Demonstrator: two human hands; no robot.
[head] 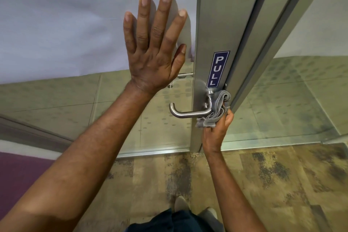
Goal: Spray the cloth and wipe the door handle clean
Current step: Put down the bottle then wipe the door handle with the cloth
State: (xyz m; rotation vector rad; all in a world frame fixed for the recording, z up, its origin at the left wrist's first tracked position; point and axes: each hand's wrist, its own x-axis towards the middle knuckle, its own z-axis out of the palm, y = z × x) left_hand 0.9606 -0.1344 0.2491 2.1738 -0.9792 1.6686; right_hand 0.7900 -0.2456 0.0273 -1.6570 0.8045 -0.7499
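I am mid-wipe: my right hand (pixel 216 128) bunches the grey cloth (pixel 214 111) against the door handle (pixel 190 113) at its base, my left hand (pixel 152 47) lies spread flat and empty on the glass above it, and next I judge the cloth should slide along the lever.

Arms: bare to frame edge, no sleeves | left hand (pixel 150 49): no rings, short nails | right hand (pixel 216 130): no wristwear | lower centre: dark trousers (pixel 169 222), light shoes (pixel 180 203)

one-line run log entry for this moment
phase: wiping | right hand: cloth at door handle base | left hand: flat on glass
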